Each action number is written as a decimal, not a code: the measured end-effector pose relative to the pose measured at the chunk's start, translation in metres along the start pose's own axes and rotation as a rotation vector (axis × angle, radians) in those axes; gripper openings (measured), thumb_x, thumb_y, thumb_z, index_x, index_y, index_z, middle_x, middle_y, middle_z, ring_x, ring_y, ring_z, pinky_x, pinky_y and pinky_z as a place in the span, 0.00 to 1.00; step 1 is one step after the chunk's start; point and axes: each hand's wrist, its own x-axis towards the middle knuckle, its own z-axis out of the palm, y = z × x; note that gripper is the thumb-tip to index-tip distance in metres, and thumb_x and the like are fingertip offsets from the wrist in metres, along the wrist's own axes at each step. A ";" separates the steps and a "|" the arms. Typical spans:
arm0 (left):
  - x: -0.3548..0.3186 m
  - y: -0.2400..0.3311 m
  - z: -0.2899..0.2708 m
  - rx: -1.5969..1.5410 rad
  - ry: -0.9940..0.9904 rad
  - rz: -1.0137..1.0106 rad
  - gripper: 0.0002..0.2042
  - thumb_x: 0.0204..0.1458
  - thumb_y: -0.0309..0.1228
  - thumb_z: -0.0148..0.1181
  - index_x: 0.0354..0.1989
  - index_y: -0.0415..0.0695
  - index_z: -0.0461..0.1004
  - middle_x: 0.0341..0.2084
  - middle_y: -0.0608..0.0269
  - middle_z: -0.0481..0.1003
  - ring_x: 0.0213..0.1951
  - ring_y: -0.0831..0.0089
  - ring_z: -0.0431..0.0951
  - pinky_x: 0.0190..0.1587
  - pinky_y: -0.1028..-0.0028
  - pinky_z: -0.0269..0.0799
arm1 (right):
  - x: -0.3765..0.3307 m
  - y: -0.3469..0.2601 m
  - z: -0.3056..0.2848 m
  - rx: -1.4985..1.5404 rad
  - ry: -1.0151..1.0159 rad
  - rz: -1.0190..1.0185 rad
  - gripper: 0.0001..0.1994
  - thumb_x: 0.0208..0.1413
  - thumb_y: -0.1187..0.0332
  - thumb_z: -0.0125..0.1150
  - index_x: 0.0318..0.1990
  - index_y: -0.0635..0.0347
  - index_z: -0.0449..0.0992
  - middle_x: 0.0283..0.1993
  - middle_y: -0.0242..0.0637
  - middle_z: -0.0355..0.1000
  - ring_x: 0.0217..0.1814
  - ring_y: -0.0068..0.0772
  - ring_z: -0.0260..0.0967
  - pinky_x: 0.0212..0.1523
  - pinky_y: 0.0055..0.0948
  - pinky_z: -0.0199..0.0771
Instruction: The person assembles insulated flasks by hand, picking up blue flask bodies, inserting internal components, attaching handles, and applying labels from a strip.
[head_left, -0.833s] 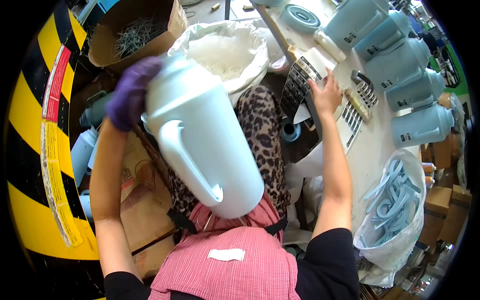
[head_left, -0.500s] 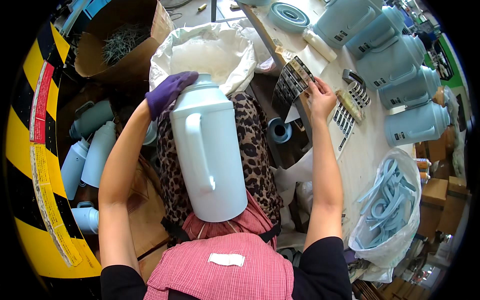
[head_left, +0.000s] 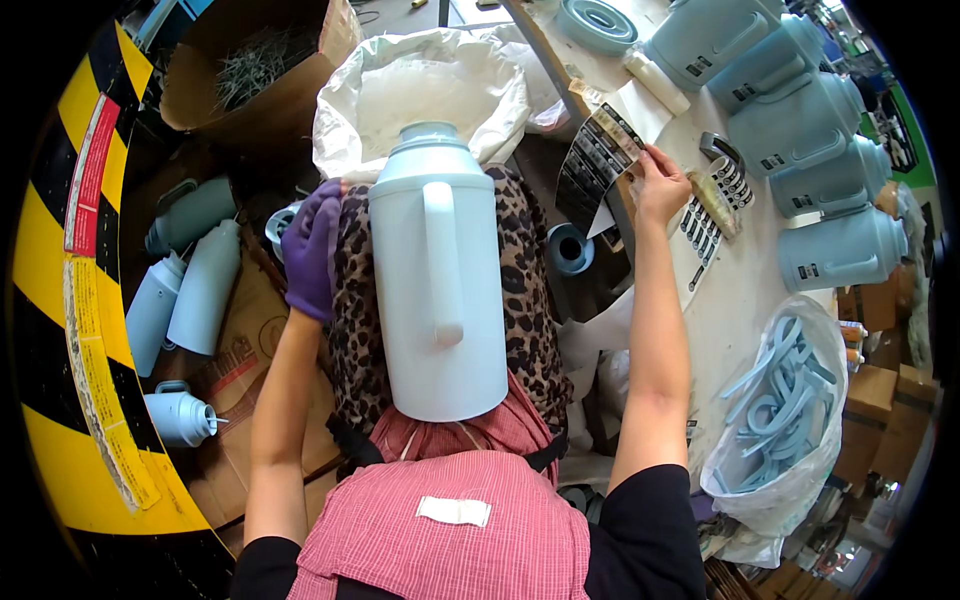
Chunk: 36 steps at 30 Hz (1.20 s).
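A pale blue thermos jug lies on my lap across leopard-print trousers, its handle up and its neck away from me. My left hand, in a purple glove, is beside the jug against my left thigh. Its fingers are loosely bent and hold nothing. My bare right hand is closed, with thumb and fingers pinching the edge of a black sheet of labels at the table's edge. Below that hand, a strip of dark oval stickers lies on the table.
Several blue jugs line the table's right side, near a clear bag of blue handle strips. A white sack stands ahead. More jugs lie at left, inside a yellow-and-black striped edge.
My left hand has let go of the jug's shoulder and moved down to its left side. The jug has turned more upright in view. My right hand still pinches the label sheet.
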 end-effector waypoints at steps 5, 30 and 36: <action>-0.074 0.004 -0.021 0.246 0.053 0.132 0.10 0.64 0.25 0.53 0.48 0.35 0.78 0.51 0.59 0.77 0.51 0.76 0.75 0.57 0.76 0.68 | -0.038 -0.038 -0.009 0.042 -0.031 -0.155 0.05 0.53 0.76 0.71 0.37 0.65 0.86 0.42 0.37 0.81 0.44 0.25 0.77 0.46 0.20 0.75; -0.195 0.013 0.012 0.876 -0.421 0.595 0.18 0.49 0.34 0.70 0.49 0.64 0.79 0.66 0.48 0.63 0.68 0.40 0.59 0.67 0.47 0.59 | -0.272 -0.141 -0.049 -0.224 -1.156 0.363 0.11 0.50 0.76 0.72 0.40 0.67 0.78 0.33 0.36 0.80 0.35 0.21 0.80 0.38 0.20 0.78; -0.191 0.004 0.007 0.828 -0.464 0.619 0.20 0.48 0.33 0.70 0.50 0.68 0.80 0.69 0.51 0.58 0.70 0.43 0.55 0.67 0.48 0.58 | -0.272 -0.130 -0.042 -0.488 -0.975 0.131 0.23 0.41 0.63 0.80 0.43 0.61 0.77 0.52 0.38 0.72 0.48 0.32 0.75 0.44 0.30 0.76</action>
